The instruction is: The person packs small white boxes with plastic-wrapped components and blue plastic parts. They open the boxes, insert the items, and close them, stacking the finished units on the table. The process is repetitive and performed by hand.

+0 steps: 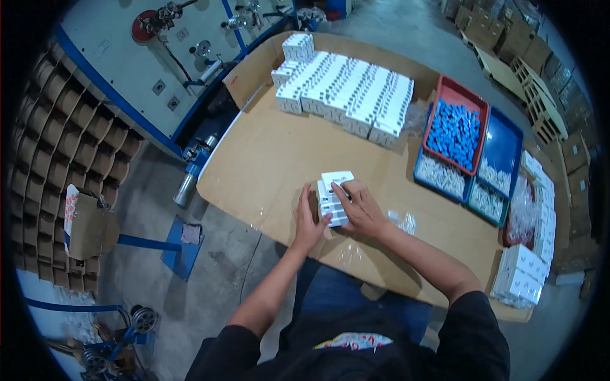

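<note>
Near the front edge of the cardboard-covered table, a small stack of white boxes (332,204) stands between my hands. My left hand (308,219) is pressed along its left side, with the thumb at the near end. From the right, my right hand (360,208) grips the stack, its fingers reaching over the upper boxes. A white box (337,178) at the far end of the stack lies tilted with its flat face up. The undersides of the boxes and part of my right fingers are hidden.
Rows of white boxes (349,89) fill the table's far side. At right, a red tray (486,127) of blue pieces rests on a blue tray (502,120) holding white pieces. More white boxes (522,270) stand at the right edge. Clear plastic (406,222) lies nearby.
</note>
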Action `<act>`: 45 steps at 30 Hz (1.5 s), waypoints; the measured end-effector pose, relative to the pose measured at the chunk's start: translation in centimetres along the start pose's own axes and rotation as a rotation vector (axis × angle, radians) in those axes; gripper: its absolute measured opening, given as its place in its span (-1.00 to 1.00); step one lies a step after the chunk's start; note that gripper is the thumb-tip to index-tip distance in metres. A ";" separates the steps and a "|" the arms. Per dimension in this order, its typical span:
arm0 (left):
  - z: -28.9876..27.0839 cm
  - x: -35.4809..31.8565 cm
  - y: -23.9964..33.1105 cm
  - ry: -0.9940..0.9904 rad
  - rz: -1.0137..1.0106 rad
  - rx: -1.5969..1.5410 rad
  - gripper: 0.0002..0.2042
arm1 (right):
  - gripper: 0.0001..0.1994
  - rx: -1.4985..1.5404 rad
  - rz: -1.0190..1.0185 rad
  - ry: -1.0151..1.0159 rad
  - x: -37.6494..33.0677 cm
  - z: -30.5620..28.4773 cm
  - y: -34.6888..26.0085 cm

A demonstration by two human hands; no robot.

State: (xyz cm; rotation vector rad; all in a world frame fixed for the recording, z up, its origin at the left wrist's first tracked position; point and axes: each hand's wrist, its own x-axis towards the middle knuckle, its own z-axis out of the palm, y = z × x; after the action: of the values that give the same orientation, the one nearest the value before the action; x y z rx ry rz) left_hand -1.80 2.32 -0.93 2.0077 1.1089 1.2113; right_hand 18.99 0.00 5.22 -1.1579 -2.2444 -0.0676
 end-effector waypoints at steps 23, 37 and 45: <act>0.1 -4.4 5.9 -0.044 -0.007 -0.052 -0.03 | -0.39 0.335 0.576 0.171 -2.9 -2.8 -5.4; 1.6 -8.1 19.8 -0.533 -1.171 -1.293 -0.37 | -0.33 0.430 0.521 0.113 -12.5 -10.5 -13.7; 5.4 -7.6 20.6 -0.637 -1.241 -1.336 -0.43 | -0.40 0.330 0.609 0.143 -16.1 -11.0 -12.2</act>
State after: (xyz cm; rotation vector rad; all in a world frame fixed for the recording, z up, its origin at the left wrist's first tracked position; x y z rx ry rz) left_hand 8.67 -14.95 9.16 0.3578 0.6125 0.2965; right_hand 22.17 -22.58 8.24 -1.5316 -1.6208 0.4318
